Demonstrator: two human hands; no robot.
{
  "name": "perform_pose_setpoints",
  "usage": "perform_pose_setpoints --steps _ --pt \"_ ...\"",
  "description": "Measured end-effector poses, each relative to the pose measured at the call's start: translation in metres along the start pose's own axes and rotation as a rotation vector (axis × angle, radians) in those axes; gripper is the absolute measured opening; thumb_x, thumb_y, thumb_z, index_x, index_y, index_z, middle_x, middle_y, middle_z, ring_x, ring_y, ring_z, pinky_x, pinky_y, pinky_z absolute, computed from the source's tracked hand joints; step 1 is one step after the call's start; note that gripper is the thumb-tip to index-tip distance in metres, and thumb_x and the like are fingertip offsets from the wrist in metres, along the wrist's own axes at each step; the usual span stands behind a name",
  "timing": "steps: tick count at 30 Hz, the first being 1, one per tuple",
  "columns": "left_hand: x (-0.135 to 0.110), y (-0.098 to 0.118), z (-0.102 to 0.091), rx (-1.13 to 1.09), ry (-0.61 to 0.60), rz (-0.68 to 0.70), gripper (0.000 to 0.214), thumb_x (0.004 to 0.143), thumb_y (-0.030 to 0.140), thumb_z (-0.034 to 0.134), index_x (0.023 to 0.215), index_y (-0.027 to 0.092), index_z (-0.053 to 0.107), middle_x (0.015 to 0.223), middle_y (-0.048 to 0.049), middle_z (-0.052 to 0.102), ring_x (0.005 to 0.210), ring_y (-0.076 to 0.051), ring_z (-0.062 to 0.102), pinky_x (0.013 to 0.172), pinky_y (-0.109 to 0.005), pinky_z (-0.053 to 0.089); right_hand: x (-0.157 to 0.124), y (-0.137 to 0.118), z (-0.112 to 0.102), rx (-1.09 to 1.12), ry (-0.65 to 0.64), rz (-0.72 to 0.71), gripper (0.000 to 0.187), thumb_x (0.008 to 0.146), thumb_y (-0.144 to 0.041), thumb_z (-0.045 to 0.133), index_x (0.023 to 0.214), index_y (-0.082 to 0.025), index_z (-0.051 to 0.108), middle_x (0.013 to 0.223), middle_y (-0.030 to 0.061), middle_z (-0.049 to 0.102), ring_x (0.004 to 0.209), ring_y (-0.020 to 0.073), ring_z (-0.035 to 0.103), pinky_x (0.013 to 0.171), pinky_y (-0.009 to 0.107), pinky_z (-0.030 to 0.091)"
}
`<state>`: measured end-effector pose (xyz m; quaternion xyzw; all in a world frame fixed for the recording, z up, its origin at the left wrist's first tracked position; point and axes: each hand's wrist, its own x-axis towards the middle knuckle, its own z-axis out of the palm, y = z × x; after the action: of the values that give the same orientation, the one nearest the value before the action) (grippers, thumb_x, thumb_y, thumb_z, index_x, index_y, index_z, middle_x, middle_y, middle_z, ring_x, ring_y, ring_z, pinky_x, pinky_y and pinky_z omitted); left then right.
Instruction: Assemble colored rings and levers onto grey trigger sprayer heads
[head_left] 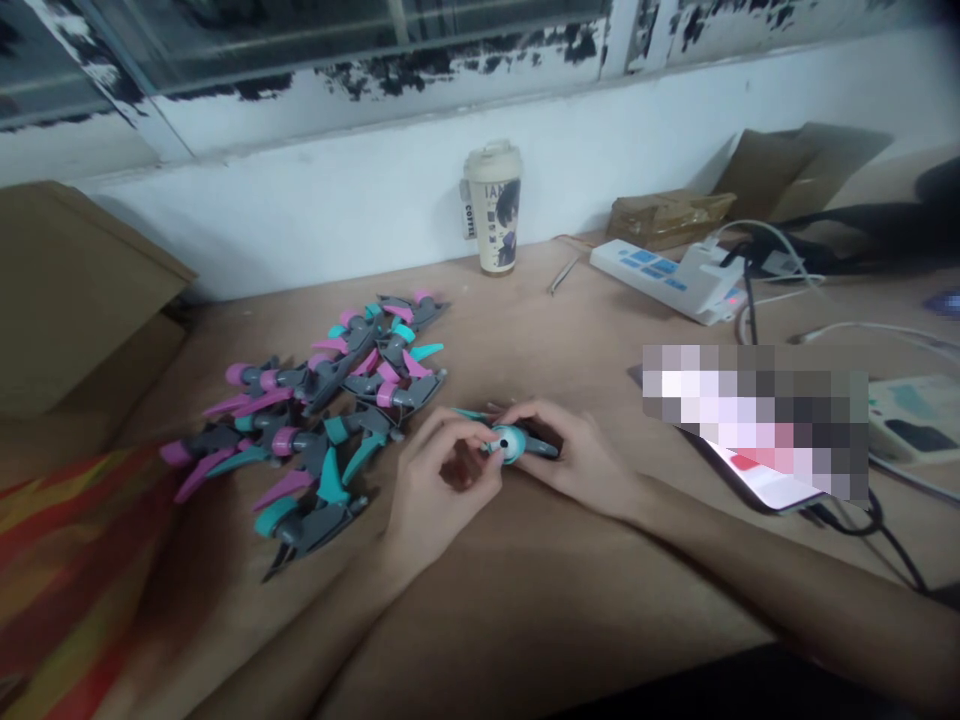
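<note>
left hand [431,492] and right hand [581,460] hold a teal-gray piece [515,444].

Workshop, judging by heaped plastic parts [337,430]

Reading "IAN" in dark capitals near the top of the pale lidded cup [495,208], running at its last letter into the printed picture [508,222]. Reading apparently "COFFEE", turned sideways, on the side tag [469,212]. Showing smaller characters [491,230] below "IAN", blurring past reading.
</note>
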<state>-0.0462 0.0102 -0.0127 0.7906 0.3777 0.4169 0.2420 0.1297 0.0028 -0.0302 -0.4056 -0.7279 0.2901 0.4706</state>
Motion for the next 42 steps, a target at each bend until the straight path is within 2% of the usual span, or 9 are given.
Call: perform_pose_setpoints --steps 10,20,26,29,31,36,42 --pt "0.004 0.002 -0.003 0.03 -0.05 -0.006 0.011 0.077 0.015 0.06 0.087 0.019 0.063 0.079 0.0001 0.053 0.061 -0.008 0.051 0.05 -0.018 0.043 -0.003 -0.002 -0.002 -0.12 0.025 -0.008 0.021 0.078 -0.016 0.061 0.097 -0.024 0.057 0.095 -0.0018 0.067 0.085 0.0141 0.065 0.074 0.024 0.05" --pt "0.006 0.008 -0.006 0.077 -0.043 -0.015 0.007 0.078 0.018 0.061 0.083 0.019 0.066 0.073 0.0005 0.054 0.058 -0.008 0.051 0.05 -0.018 0.043 -0.006 -0.002 0.0 -0.136 0.01 -0.004 0.02 0.081 -0.019 0.059 0.1 -0.026 0.059 0.109 -0.0004 0.067 0.106 0.0193 0.061 0.087 0.03 0.05" --pt "0.003 0.008 -0.001 0.077 -0.058 -0.063 0.006 0.079 0.02 0.062 0.081 0.018 0.067 0.064 0.0023 0.053 0.054 -0.008 0.048 0.051 -0.019 0.041 -0.008 -0.003 0.001 -0.171 0.049 -0.006 0.017 0.08 -0.018 0.06 0.095 -0.025 0.059 0.106 -0.0008 0.068 0.102 0.0188 0.063 0.082 0.028 0.052" --pt "-0.001 0.006 0.003 0.022 -0.043 -0.111 0.009 0.08 0.021 0.06 0.086 0.018 0.066 0.061 0.0025 0.054 0.052 -0.008 0.048 0.049 -0.019 0.04 -0.008 -0.002 0.001 -0.208 0.062 0.003 0.015 0.08 -0.019 0.06 0.094 -0.025 0.059 0.105 0.0 0.068 0.1 0.0197 0.064 0.079 0.029 0.052" --pt "-0.002 0.005 0.004 0.039 -0.016 -0.091 0.011 0.081 0.021 0.059 0.088 0.019 0.066 0.061 0.0025 0.055 0.051 -0.009 0.047 0.049 -0.02 0.04 -0.006 -0.004 0.001 -0.213 0.065 0.01 0.016 0.079 -0.019 0.061 0.093 -0.024 0.058 0.102 -0.0001 0.069 0.095 0.0192 0.066 0.076 0.028 0.052" --pt "-0.004 0.007 0.002 0.123 0.037 0.033 0.012 0.083 0.02 0.056 0.091 0.02 0.065 0.071 0.0003 0.062 0.057 -0.009 0.051 0.054 -0.021 0.044 -0.005 -0.01 0.002 -0.209 0.025 -0.001 0.021 0.079 -0.016 0.059 0.097 -0.025 0.057 0.097 -0.0017 0.069 0.088 0.0167 0.066 0.072 0.026 0.052" --pt "-0.005 0.007 0.001 0.187 -0.056 0.062 0.019 0.087 0.02 0.051 0.103 0.021 0.062 0.093 -0.0035 0.07 0.076 -0.014 0.063 0.067 -0.024 0.05 -0.008 -0.006 0.001 -0.258 0.059 0.014 0.019 0.079 -0.019 0.059 0.096 -0.026 0.056 0.097 -0.0019 0.069 0.087 0.0177 0.067 0.07 0.027 0.052"
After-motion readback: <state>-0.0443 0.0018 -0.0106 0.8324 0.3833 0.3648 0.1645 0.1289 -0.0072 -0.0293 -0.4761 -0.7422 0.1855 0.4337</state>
